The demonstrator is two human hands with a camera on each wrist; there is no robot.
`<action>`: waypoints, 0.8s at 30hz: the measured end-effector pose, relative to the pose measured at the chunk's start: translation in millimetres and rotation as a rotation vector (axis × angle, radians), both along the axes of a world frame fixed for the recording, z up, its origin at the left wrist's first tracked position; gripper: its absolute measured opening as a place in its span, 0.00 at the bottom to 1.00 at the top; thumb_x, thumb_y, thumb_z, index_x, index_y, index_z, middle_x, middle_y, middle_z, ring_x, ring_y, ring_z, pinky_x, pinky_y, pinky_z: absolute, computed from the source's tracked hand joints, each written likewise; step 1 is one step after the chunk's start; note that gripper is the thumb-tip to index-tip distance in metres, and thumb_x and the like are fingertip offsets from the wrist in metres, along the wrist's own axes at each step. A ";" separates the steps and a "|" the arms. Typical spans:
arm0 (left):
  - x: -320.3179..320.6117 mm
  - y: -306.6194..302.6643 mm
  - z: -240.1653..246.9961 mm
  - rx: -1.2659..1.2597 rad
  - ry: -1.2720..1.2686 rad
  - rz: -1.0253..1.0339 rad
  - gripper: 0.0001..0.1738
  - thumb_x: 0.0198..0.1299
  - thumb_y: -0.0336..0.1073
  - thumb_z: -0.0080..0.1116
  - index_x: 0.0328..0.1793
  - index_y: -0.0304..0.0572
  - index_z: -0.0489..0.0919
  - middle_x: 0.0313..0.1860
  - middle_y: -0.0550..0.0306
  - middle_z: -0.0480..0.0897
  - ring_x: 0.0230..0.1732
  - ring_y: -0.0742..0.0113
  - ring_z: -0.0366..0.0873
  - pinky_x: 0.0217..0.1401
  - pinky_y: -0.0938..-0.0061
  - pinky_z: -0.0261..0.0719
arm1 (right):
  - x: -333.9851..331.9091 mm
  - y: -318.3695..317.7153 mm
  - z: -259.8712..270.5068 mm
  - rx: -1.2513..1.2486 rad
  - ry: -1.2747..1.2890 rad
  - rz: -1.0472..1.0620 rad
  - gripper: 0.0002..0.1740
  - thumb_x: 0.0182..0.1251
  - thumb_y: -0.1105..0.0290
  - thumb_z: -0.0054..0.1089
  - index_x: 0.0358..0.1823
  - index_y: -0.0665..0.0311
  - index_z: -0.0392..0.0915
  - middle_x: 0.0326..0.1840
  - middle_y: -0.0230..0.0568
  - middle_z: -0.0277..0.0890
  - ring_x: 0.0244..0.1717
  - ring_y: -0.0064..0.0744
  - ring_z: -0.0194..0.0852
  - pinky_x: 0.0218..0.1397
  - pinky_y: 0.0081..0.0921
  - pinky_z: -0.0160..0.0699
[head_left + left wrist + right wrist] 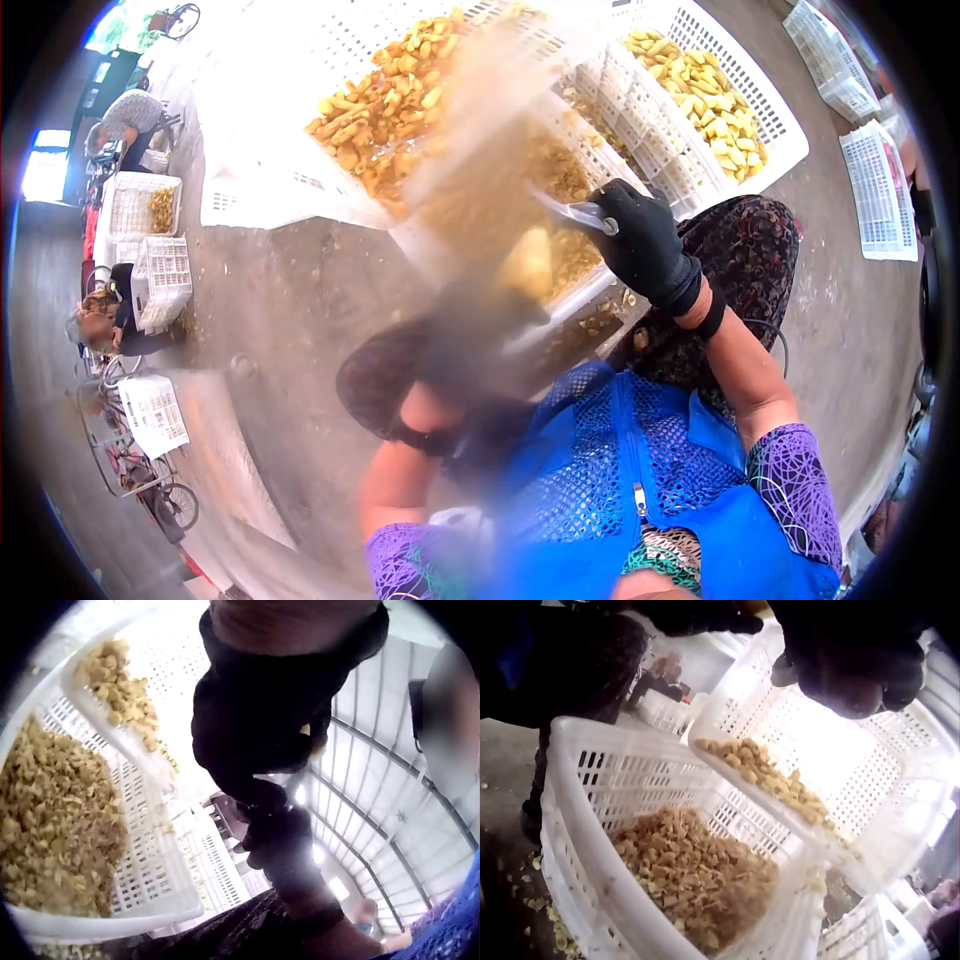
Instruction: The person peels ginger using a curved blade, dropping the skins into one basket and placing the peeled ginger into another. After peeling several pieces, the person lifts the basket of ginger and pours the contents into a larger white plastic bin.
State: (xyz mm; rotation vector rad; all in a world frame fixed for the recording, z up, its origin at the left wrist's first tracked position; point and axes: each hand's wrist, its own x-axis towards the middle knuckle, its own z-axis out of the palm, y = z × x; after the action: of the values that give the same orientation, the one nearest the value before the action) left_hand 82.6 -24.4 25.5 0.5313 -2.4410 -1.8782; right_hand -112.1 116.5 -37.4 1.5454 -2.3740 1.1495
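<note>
In the head view my black-gloved right hand grips a small pale-handled tool. My left hand, also gloved and blurred there, holds a yellow piece over a white crate of brown-yellow scraps. The left wrist view has the left hand with curled fingers and a bit of yellow showing, close to the right hand. In the right wrist view the right hand hangs above the crates, with the left hand beside it; the tool cannot be made out.
Crates of yellow pieces and of paler peeled pieces stand in front. More white crates are at the right. Two people, one seated, are at the left with crates and a bicycle. Scraps lie on the floor.
</note>
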 end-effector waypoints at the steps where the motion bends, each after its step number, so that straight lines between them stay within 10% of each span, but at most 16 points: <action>1: -13.9 10.4 3.8 -0.222 0.168 0.045 0.19 0.53 0.22 0.49 0.53 0.29 0.76 0.42 0.54 0.82 0.42 0.68 0.78 0.45 0.75 0.77 | 3.8 0.7 2.4 0.005 -0.054 0.010 0.12 0.50 0.74 0.67 0.37 0.59 0.77 0.29 0.43 0.75 0.32 0.49 0.77 0.31 0.35 0.73; 3: -21.2 16.2 3.1 -0.435 0.336 0.087 0.18 0.51 0.21 0.49 0.50 0.29 0.77 0.41 0.53 0.82 0.42 0.64 0.79 0.45 0.74 0.78 | 11.5 2.6 4.8 0.047 -0.041 0.016 0.11 0.50 0.74 0.66 0.36 0.58 0.77 0.29 0.43 0.74 0.31 0.49 0.77 0.31 0.36 0.73; 6: -12.7 5.6 -7.9 -0.033 0.209 0.093 0.15 0.49 0.21 0.51 0.44 0.31 0.80 0.40 0.50 0.81 0.41 0.57 0.79 0.42 0.71 0.78 | 19.4 2.1 13.6 0.085 -0.009 0.085 0.10 0.49 0.74 0.64 0.35 0.58 0.77 0.28 0.42 0.73 0.30 0.49 0.76 0.31 0.37 0.73; 8: -2.9 -6.4 -31.0 -0.732 0.384 -0.142 0.12 0.49 0.21 0.52 0.40 0.33 0.81 0.38 0.49 0.80 0.39 0.54 0.78 0.41 0.68 0.77 | 20.7 2.7 8.6 0.058 0.038 0.136 0.09 0.47 0.74 0.62 0.33 0.57 0.76 0.28 0.40 0.71 0.29 0.48 0.75 0.31 0.37 0.73; 24: -28.3 9.1 -12.2 -0.615 0.340 -0.071 0.10 0.51 0.26 0.55 0.40 0.34 0.81 0.42 0.46 0.81 0.42 0.49 0.79 0.44 0.67 0.76 | 10.1 -3.7 -18.9 0.189 0.130 -0.017 0.11 0.50 0.72 0.62 0.36 0.59 0.74 0.31 0.42 0.74 0.30 0.48 0.77 0.31 0.40 0.74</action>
State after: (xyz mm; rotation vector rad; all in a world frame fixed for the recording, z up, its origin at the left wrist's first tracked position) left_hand 54.3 -15.2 13.3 0.0850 -2.6120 -1.0168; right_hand -102.0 112.8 -56.3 1.5969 -2.4634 0.8137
